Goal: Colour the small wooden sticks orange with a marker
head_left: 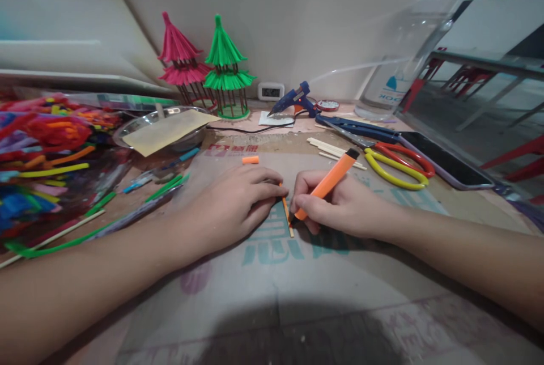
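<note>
My right hand [344,203] is closed around an orange highlighter [329,179], its black end pointing up and to the right. The highlighter's tip meets a thin wooden stick [286,208] lying on the cardboard. Most of the stick is orange; its near end is still bare wood colour. My left hand [242,198] rests on the cardboard, its fingers together and pressed on the far end of that stick. Just beyond the left hand lies an orange cap [250,160]. Several plain wooden sticks [329,149] lie beyond my right hand.
Scissors with red and yellow handles [397,175] and a phone [446,161] lie to the right. Behind are a blue glue gun [293,98], a small clock [271,92], and pink [181,53] and green [225,47] tower models. Colourful pipe cleaners [46,138] and a metal bowl [127,127] fill the left.
</note>
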`<state>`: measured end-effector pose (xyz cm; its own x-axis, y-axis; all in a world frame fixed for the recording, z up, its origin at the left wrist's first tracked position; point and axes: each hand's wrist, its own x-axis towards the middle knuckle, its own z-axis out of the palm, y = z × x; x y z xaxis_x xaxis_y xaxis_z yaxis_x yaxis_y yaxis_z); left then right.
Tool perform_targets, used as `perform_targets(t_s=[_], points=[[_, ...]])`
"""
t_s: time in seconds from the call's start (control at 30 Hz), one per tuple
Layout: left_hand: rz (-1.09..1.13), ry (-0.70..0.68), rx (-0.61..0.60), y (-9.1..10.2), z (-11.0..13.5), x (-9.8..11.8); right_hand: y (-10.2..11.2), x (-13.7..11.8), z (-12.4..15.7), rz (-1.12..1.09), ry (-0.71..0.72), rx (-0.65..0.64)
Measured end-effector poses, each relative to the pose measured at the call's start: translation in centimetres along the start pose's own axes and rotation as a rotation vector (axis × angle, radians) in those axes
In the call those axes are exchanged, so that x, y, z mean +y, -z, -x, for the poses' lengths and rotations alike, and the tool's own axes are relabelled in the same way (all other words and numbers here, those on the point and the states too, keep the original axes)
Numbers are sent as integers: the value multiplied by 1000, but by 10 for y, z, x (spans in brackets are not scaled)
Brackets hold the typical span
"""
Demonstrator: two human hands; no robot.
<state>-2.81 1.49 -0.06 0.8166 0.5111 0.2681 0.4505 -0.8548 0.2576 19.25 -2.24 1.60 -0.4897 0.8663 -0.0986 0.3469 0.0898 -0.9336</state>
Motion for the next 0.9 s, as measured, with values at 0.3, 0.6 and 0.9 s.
perform_targets(t_s=[0.3, 0.6, 0.9], points=[[11, 10, -25, 2, -1, 2, 1, 0, 1, -41, -15, 30], [16, 16, -29, 2, -2, 2, 1, -2, 3, 1, -8, -76], [13, 14, -26, 2, -1, 1, 3, 3, -1, -15, 6, 33]])
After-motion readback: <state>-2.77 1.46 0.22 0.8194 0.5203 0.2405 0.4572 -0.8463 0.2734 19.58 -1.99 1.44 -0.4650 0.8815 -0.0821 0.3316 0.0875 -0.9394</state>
